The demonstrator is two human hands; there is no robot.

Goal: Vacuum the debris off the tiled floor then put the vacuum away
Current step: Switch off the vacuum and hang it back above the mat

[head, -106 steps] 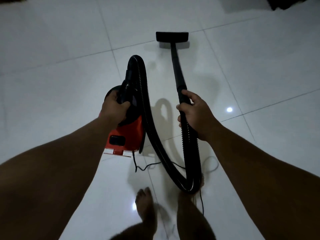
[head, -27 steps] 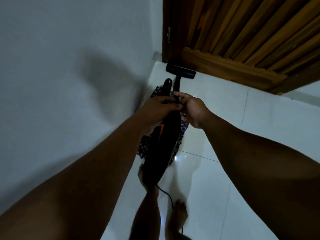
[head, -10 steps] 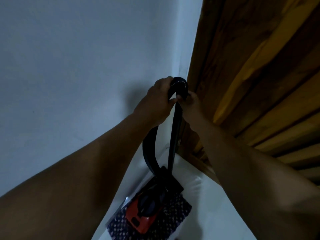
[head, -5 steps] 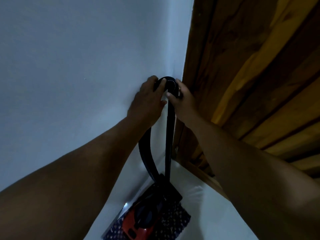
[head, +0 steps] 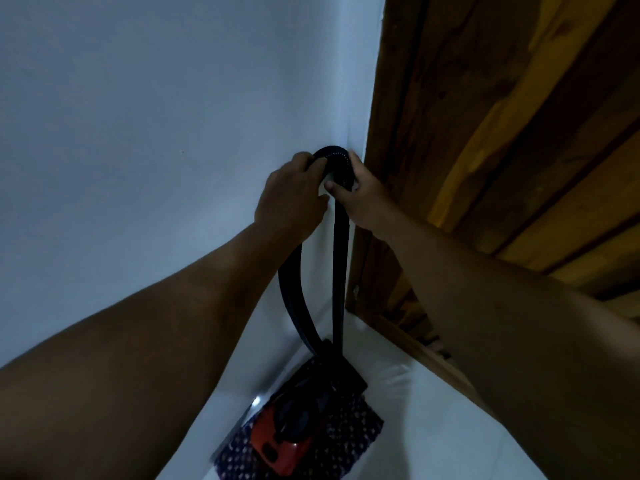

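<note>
The red and black vacuum body (head: 282, 441) sits on a dark dotted mat (head: 349, 445) in the floor corner. Its black wand (head: 339, 268) stands upright against the corner, and the ribbed black hose (head: 294, 306) loops from the body up over the wand's top. My left hand (head: 291, 195) grips the left side of the hose bend (head: 334, 155). My right hand (head: 360, 195) grips the right side of it, thumb on the wand's top.
A pale wall (head: 156, 133) fills the left. A wooden door and frame (head: 485, 133) fill the right, close beside the wand. White tiled floor (head: 433, 427) shows below, between my forearms.
Since a second ago both hands have raised the hose bend slightly and pressed it closer into the corner. The vacuum body on the mat has not moved.
</note>
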